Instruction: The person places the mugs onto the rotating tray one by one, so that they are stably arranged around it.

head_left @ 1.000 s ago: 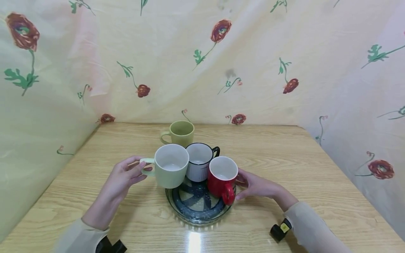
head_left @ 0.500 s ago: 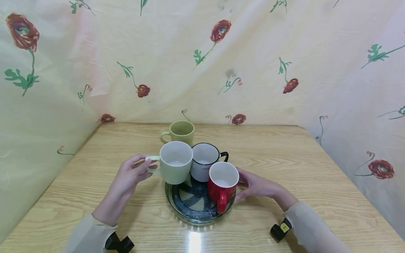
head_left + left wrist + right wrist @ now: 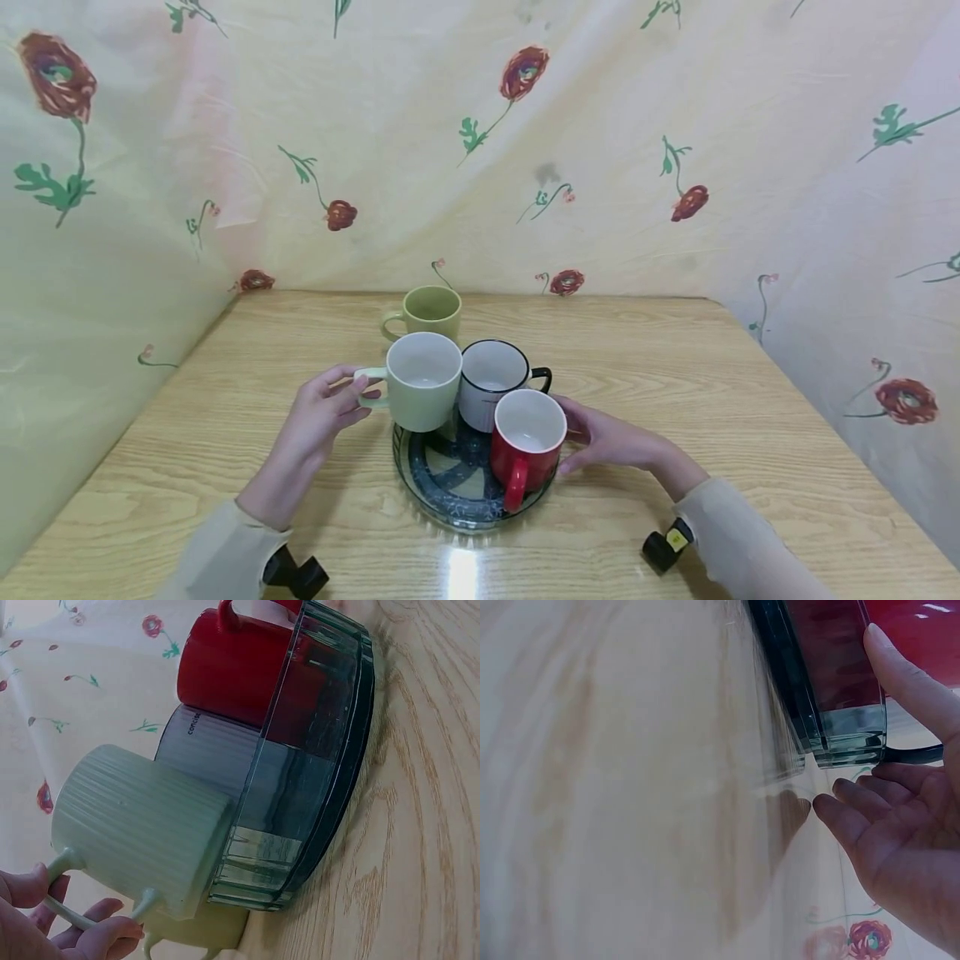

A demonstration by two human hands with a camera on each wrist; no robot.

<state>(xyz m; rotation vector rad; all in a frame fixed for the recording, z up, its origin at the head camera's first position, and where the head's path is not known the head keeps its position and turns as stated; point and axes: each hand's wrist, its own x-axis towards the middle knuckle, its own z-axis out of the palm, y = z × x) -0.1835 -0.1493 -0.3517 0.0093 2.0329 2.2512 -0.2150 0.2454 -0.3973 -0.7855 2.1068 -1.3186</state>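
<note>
My left hand (image 3: 318,408) pinches the handle of a pale green ribbed mug (image 3: 422,392). In the left wrist view this mug (image 3: 135,817) leans at the rim of a round glass dish (image 3: 450,512), its base about level with the rim. Inside the dish stand a white enamel mug (image 3: 480,400) with a black rim and black handle, and a red mug (image 3: 521,462) whose handle points toward me. The pale green mug presses close against the white one. My right hand (image 3: 615,437) lies at the dish's right side, thumb touching the rim (image 3: 885,735), the other fingers loosely extended.
An olive-green mug (image 3: 431,310) stands on the wooden table (image 3: 750,433) behind the dish, partly hidden by the pale green mug. A flowered cloth (image 3: 420,125) hangs along the back and sides of the table.
The pale green mug has moved right and away from me with my left hand. The white mug has shifted right, and the red mug has turned, its handle swinging left. My right hand stays put.
</note>
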